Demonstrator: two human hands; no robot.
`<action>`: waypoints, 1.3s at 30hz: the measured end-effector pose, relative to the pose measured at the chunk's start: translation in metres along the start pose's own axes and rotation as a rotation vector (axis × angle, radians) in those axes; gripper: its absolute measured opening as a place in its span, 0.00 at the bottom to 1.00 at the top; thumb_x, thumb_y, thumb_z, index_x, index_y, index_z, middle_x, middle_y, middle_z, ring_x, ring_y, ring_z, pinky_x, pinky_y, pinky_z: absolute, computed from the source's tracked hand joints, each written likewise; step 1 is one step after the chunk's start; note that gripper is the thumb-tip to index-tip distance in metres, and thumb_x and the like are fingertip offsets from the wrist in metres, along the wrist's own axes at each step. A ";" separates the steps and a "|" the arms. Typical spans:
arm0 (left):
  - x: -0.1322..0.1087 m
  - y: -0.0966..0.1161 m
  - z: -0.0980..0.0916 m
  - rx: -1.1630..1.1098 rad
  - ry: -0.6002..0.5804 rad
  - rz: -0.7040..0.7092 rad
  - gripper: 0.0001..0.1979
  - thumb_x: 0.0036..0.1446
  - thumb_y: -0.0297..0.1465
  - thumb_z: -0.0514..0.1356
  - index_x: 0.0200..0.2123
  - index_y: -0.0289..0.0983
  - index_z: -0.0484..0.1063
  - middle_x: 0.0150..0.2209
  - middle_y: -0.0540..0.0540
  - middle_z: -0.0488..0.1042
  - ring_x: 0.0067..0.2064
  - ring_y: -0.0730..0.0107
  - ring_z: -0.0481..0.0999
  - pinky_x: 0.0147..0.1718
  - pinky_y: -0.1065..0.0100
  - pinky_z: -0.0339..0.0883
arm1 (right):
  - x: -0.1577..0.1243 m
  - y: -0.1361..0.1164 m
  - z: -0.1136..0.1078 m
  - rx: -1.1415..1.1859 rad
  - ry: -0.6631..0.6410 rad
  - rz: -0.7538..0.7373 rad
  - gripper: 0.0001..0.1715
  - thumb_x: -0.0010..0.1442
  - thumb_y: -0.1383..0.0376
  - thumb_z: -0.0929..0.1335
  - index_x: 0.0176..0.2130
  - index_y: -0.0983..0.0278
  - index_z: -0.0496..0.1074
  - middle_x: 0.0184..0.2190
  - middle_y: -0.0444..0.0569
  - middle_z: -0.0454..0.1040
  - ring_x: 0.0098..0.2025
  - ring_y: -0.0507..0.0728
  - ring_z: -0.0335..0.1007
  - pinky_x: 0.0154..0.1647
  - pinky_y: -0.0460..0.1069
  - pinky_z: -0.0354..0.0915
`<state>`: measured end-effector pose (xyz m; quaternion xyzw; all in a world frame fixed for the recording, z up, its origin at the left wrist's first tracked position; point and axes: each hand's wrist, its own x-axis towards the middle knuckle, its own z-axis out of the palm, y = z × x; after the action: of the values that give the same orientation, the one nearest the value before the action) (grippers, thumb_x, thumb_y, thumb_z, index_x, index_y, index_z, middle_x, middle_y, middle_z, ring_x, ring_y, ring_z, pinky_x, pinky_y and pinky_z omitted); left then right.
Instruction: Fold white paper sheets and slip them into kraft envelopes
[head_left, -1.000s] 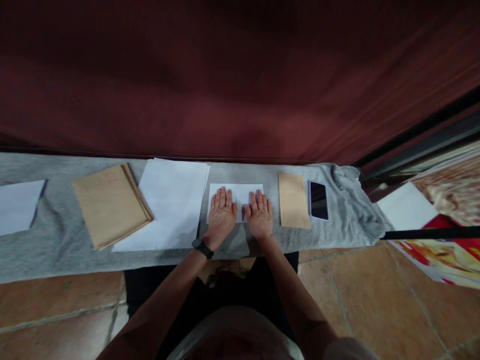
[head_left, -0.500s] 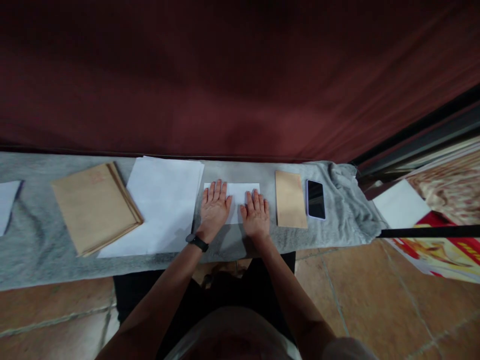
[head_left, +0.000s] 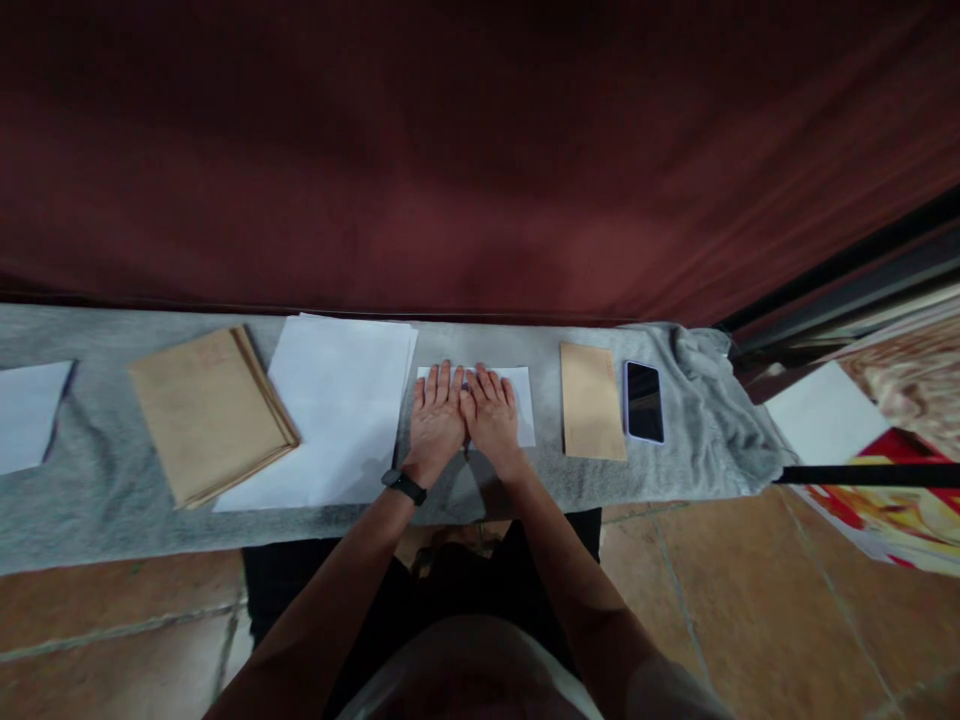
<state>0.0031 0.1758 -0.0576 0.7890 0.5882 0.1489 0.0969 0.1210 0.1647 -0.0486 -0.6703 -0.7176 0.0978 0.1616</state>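
Observation:
A small white folded-looking paper [head_left: 523, 408] lies flat in front of me on the grey cloth. My left hand [head_left: 437, 418] rests palm down on its left part, fingers stretched out, a black watch [head_left: 404, 486] at the wrist. Beside it, my right hand [head_left: 491, 415] lies flat on the middle of the paper, its thumb side close against the left hand. Much of the paper is hidden under both hands. To the right of it lies a brown envelope [head_left: 593, 402].
A phone [head_left: 645, 402] lies right of the envelope. At left, a stack of brown envelopes [head_left: 206, 415] overlaps large white sheets [head_left: 345, 400]; more white paper [head_left: 30, 415] is farther left. Grey cloth [head_left: 465, 345] covers the narrow table, and a dark red curtain [head_left: 480, 220] hangs behind.
My right hand has slid left across the paper until it is beside my left hand. The left hand stays on the paper's left part. The whole view has shifted slightly.

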 end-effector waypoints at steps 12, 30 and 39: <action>0.002 0.002 0.002 0.030 0.018 -0.036 0.30 0.72 0.36 0.46 0.74 0.34 0.54 0.76 0.37 0.51 0.77 0.51 0.46 0.73 0.45 0.41 | -0.004 0.024 0.005 -0.075 0.131 0.075 0.32 0.77 0.56 0.58 0.72 0.66 0.59 0.74 0.61 0.57 0.75 0.66 0.51 0.73 0.66 0.48; -0.001 -0.009 0.004 0.039 0.079 0.012 0.29 0.73 0.36 0.43 0.69 0.28 0.63 0.72 0.35 0.61 0.74 0.56 0.57 0.73 0.53 0.48 | -0.051 0.041 0.004 -0.185 0.221 0.141 0.35 0.77 0.55 0.57 0.73 0.70 0.56 0.73 0.65 0.57 0.73 0.67 0.54 0.72 0.64 0.51; -0.037 -0.006 0.001 0.098 0.046 0.083 0.31 0.73 0.39 0.45 0.72 0.30 0.58 0.73 0.35 0.57 0.75 0.52 0.54 0.73 0.49 0.48 | -0.060 0.041 0.005 -0.180 0.245 0.154 0.36 0.77 0.55 0.57 0.73 0.73 0.56 0.72 0.67 0.58 0.73 0.69 0.55 0.72 0.64 0.51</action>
<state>-0.0115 0.1417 -0.0649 0.8129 0.5635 0.1419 0.0382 0.1605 0.1084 -0.0740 -0.7421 -0.6448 -0.0373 0.1793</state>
